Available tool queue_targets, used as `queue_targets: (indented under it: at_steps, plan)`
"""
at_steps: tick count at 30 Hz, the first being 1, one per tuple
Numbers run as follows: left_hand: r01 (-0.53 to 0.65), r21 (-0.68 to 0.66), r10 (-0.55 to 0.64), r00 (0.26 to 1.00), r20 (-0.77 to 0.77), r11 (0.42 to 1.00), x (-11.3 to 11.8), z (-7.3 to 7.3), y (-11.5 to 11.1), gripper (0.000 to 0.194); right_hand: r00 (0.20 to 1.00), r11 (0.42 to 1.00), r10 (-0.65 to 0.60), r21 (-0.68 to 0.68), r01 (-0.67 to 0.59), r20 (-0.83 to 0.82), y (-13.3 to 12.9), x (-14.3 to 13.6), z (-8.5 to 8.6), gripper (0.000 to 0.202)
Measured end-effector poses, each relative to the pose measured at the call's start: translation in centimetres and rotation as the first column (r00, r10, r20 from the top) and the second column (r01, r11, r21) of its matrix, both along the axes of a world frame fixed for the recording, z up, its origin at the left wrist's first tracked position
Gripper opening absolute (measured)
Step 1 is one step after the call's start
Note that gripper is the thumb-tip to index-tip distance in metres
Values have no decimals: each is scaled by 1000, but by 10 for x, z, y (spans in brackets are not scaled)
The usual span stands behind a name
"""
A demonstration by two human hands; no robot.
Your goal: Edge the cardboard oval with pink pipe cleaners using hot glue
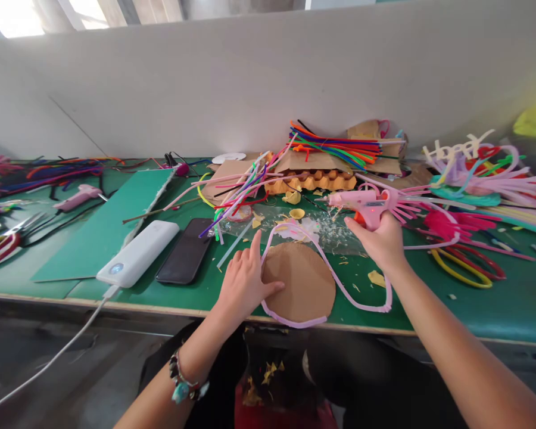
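A round cardboard disc [300,280] lies at the table's front edge. A lilac pipe cleaner [295,323] follows its lower rim, and its loose length loops over the top and away to the right. My left hand [245,277] holds the disc at its left side, thumb on the face, the other fingers by the rim and pipe cleaner. In my right hand [383,241] is a pink glue gun [364,205], its nozzle pointing left above the table. The fingers round its handle are partly hidden.
A black phone [185,251], a white power bank [138,253] with its cable and a green board [102,223] lie left. Behind are an orange egg carton [312,181] and bundled pipe cleaners [335,146]. Scissors [9,241] and a second glue gun [79,198] lie far left.
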State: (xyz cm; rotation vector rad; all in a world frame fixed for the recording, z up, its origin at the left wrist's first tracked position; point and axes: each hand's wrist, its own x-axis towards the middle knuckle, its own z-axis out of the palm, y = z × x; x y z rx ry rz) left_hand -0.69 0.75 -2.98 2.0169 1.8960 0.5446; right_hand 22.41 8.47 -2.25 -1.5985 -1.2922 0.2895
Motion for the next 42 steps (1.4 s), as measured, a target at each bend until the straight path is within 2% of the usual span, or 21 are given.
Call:
queue_targets:
  at_steps: [6, 11, 14, 19, 22, 27, 30, 33, 36, 40, 42]
  plan:
    - [57, -65, -45, 984, 170, 996, 1, -2, -2, 98, 1000, 1000, -6, -1, 6, -16, -1, -2, 2, 28]
    - [101, -8, -93, 937, 338, 995, -2, -3, -1, 98, 999, 1000, -23, 3, 23, -27, 0, 1, 6, 28]
    - [124, 102, -156, 886, 437, 987, -8, -4, 0, 92, 999, 999, -35, 16, 36, -38, 0, 3, 9, 27]
    - [29, 374, -230, 830, 508, 927, -18, -8, 4, 91, 997, 999, -39, 18, 40, -61, -1, 5, 12, 27]
    - [37, 436, -285, 806, 519, 899, -21, -9, 7, 89, 996, 999, -44, -1, 45, -73, -1, 4, 10, 28]
    - [-54, 563, -377, 689, 619, 825, -16, 1, 11, 80, 995, 1000, -25, -16, 24, -97, 0, 2, 10, 29]
    - [-57, 665, -459, 680, 572, 745, -12, 14, 11, 77, 993, 1000, -16, -3, 16, -117, -1, 2, 14, 30]
    - [32, 756, -546, 712, 442, 654, -11, 27, 5, 75, 990, 999, -13, 38, 19, -142, 0, 7, 21, 29]
    - [139, 792, -576, 761, 298, 594, -11, 36, -6, 74, 983, 995, -9, 99, 27, -184, 6, 13, 32, 30]
    - [392, 747, -644, 763, 63, 537, -10, 36, -21, 77, 968, 978, 85, 205, -36, -236, 13, 15, 50, 30]
    - [411, 730, -662, 745, 77, 547, -8, 31, -23, 75, 962, 956, 169, 272, -107, -214, 10, 13, 56, 29]
